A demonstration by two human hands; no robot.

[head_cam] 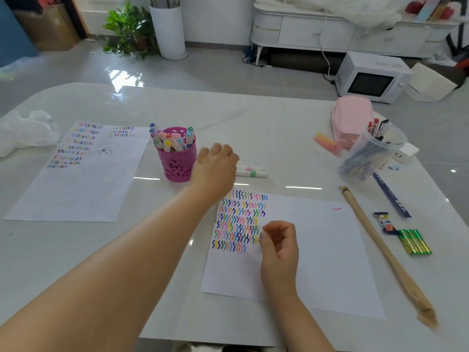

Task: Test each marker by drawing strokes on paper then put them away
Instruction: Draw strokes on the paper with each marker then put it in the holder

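Head camera shows the two loose markers [251,172] lying side by side on the table just past your left hand [215,165]. Their nearer ends meet the edge of your fingers, and I cannot tell whether you touch them. That hand hangs over them with fingers relaxed and a little blurred, gripping nothing I can see. To take the next one cleanly, I would settle on a single barrel and pinch it near the middle so its neighbour does not roll. Then bring it to the test sheet [330,250]. The pink holder [177,166], full of markers, stands just left of that hand. Your right hand [279,246] rests on the sheet at the right edge of the coloured strokes [238,222], fingers loosely curled round nothing.
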